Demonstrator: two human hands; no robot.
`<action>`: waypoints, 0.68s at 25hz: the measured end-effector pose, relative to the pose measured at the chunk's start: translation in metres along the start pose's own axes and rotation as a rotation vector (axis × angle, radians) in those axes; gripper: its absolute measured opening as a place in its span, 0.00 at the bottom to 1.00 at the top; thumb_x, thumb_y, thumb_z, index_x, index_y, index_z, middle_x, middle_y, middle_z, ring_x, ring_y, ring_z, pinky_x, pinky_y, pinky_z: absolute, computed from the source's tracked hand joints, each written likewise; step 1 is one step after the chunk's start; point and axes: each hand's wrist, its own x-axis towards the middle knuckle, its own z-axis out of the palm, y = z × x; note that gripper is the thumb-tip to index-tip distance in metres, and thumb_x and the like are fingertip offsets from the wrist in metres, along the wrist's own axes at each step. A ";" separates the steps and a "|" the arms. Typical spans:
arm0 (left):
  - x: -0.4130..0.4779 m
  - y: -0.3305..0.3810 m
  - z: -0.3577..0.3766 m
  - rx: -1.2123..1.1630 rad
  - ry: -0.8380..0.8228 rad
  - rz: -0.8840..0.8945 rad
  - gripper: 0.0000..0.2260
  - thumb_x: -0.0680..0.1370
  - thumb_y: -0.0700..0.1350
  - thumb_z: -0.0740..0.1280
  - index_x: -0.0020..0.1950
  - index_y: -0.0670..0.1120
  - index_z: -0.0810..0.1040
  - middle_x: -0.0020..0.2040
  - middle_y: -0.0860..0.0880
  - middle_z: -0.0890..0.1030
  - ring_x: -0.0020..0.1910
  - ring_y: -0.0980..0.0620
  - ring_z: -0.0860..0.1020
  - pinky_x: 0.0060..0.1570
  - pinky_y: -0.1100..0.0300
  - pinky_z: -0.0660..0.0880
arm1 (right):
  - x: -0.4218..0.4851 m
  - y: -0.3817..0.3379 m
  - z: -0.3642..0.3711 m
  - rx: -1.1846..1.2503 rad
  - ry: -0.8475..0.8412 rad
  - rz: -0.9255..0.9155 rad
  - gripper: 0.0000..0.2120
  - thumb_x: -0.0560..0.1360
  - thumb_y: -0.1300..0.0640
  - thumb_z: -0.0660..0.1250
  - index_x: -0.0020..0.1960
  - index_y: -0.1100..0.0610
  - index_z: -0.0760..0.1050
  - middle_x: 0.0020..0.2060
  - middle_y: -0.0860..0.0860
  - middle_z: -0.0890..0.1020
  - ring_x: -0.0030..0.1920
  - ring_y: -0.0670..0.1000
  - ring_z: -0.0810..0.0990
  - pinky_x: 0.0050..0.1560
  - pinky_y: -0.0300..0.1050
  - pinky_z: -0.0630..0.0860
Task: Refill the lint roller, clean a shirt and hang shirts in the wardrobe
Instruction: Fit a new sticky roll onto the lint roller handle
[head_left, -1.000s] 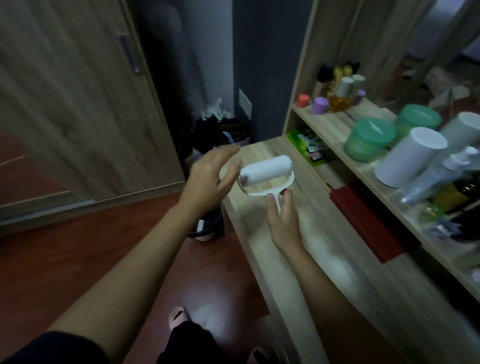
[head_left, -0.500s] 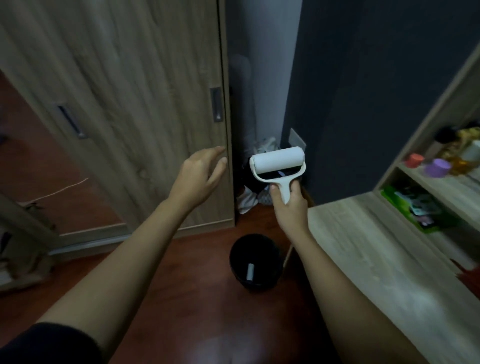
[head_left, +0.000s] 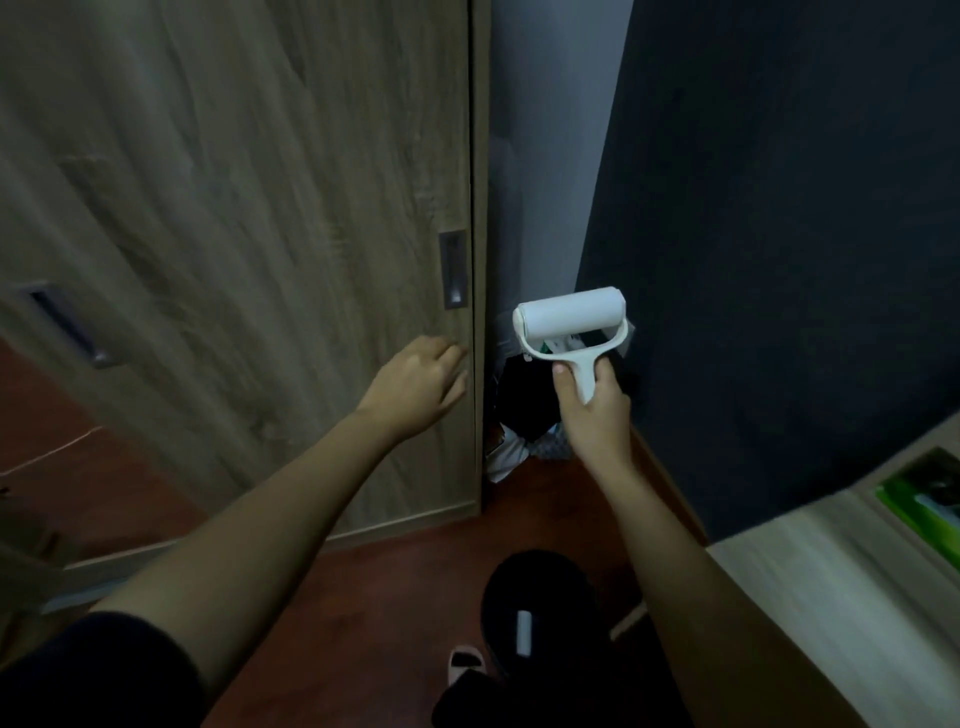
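My right hand (head_left: 595, 410) grips the handle of a white lint roller (head_left: 571, 318), held upright with a fresh white roll on top. My left hand (head_left: 418, 382) reaches out with relaxed fingers, its fingertips at the right edge of the wooden sliding wardrobe door (head_left: 260, 234), just below the recessed handle (head_left: 453, 270). The wardrobe is closed. No shirt is in view.
A black waste bin (head_left: 535, 608) stands on the red-brown floor below my right arm, a white used roll core (head_left: 523, 633) inside it. Dark and white clutter (head_left: 519, 410) lies in the gap beside the wardrobe. A light wood desk (head_left: 831, 597) is at lower right, against a dark wall (head_left: 779, 260).
I turned away from the desk toward the wardrobe. My right hand lifted the roller off the desk. My left hand let go of the roll and moved to the door's edge.
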 end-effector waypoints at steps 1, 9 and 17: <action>0.019 -0.011 0.009 0.055 -0.042 0.036 0.20 0.76 0.49 0.54 0.52 0.38 0.80 0.46 0.40 0.82 0.43 0.43 0.80 0.43 0.56 0.77 | 0.018 0.001 0.006 -0.001 0.004 0.011 0.12 0.76 0.49 0.63 0.54 0.56 0.72 0.37 0.46 0.77 0.37 0.41 0.76 0.39 0.42 0.70; 0.163 -0.104 0.073 0.430 -0.299 0.324 0.08 0.67 0.47 0.73 0.42 0.44 0.84 0.39 0.45 0.82 0.40 0.47 0.80 0.45 0.58 0.78 | 0.152 0.005 0.049 -0.006 0.048 0.030 0.10 0.75 0.50 0.64 0.50 0.56 0.73 0.36 0.46 0.78 0.37 0.43 0.77 0.37 0.40 0.72; 0.192 -0.141 0.101 0.661 -0.369 0.599 0.09 0.70 0.46 0.65 0.37 0.46 0.84 0.38 0.49 0.82 0.39 0.50 0.78 0.40 0.59 0.74 | 0.183 0.003 0.082 -0.007 0.065 0.002 0.10 0.76 0.51 0.64 0.48 0.58 0.72 0.35 0.47 0.78 0.34 0.38 0.76 0.32 0.25 0.68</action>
